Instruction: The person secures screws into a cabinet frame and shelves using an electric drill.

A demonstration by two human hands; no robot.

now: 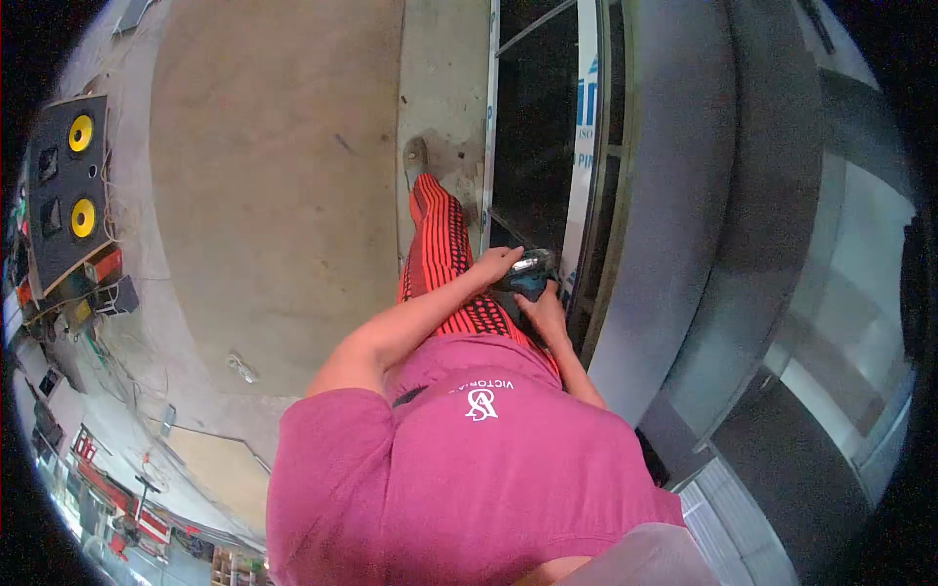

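Note:
A teal and black power tool (529, 283) with a shiny metal part on top is between my hands, in front of my right thigh and close beside a dark frame (584, 127) with white printed film. My left hand (496, 265) is closed on the near left side of the tool, by its shiny part. Below and to the right, my right hand (543, 307) grips the teal body, with its fingers partly hidden. The tool's exact kind and its working end cannot be made out.
Grey panels (684, 195) stand close on my right. A large brown board (274, 176) lies on the floor to my left. Farther left are a black panel with yellow rings (68, 186), loose cables and a small white object (240, 367). My shoe (416, 156) is on the concrete strip ahead.

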